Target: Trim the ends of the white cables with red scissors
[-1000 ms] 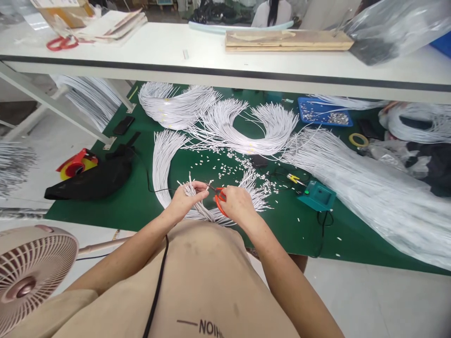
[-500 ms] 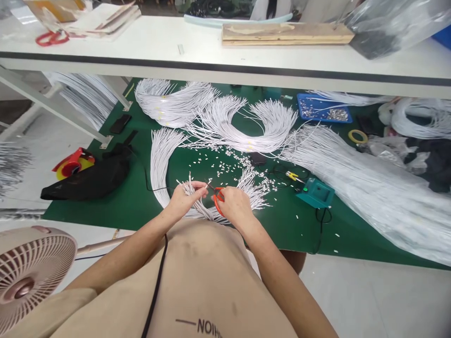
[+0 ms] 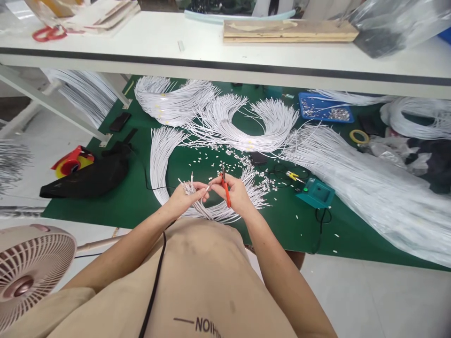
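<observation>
Thin white wires (image 3: 160, 162) have a smooth, plastic-looking coating with a slight sheen. The cutters (image 3: 226, 192) pair orange-red plastic grips with dark metal blades. The green tabletop (image 3: 278, 227) looks smooth and mostly matt. At right, clear plastic film (image 3: 380, 197) is glossy and wrinkled. The blue tray (image 3: 306, 102) and teal box (image 3: 319, 195) look like plastic, and small bits (image 3: 340, 114) in the tray glint like metal. A person's beige apron (image 3: 204, 267) is matt cloth; a black bag (image 3: 88, 178) looks like dull fabric. Above, a smooth white shelf (image 3: 151, 40) bears raw, unpolished wooden boards (image 3: 289, 32), paper sheets (image 3: 102, 19) and a shiny, crumpled plastic bag (image 3: 398, 26). The fan (image 3: 24, 286) has a glossy hub.
</observation>
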A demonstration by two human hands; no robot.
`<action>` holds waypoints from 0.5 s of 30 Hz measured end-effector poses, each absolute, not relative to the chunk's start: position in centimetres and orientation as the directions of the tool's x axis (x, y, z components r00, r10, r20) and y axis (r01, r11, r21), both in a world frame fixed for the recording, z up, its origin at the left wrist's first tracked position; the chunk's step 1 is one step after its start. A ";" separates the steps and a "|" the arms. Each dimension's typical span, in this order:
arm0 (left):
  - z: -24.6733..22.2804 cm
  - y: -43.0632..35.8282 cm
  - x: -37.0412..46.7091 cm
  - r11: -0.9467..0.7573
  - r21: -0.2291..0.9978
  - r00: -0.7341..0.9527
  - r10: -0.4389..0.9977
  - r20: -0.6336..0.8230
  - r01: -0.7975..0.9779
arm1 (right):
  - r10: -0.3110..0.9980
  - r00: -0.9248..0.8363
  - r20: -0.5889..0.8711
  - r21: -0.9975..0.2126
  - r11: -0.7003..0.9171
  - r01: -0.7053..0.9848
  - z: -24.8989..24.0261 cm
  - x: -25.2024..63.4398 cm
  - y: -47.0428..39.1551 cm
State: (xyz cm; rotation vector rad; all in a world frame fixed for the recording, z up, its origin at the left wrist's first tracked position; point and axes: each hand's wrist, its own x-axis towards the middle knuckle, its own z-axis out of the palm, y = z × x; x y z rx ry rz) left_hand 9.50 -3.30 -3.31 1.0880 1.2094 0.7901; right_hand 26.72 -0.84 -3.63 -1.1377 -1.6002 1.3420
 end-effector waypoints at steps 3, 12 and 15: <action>-3.5 -3.4 9.6 0.337 0.939 0.188 0.921 -0.343 0.065 | 0.962 -0.270 -0.033 -0.981 0.021 0.194 -4.4 26.3 -1.0; -4.4 -3.4 10.2 0.309 0.950 -0.052 0.950 -0.307 0.033 | 0.997 -0.023 -0.069 -0.989 -0.065 0.134 -3.8 23.3 -3.7; -4.3 -3.3 10.2 0.318 0.948 -0.067 0.946 -0.316 0.026 | 0.995 0.052 -0.080 -0.996 -0.082 0.031 -3.3 23.6 -3.2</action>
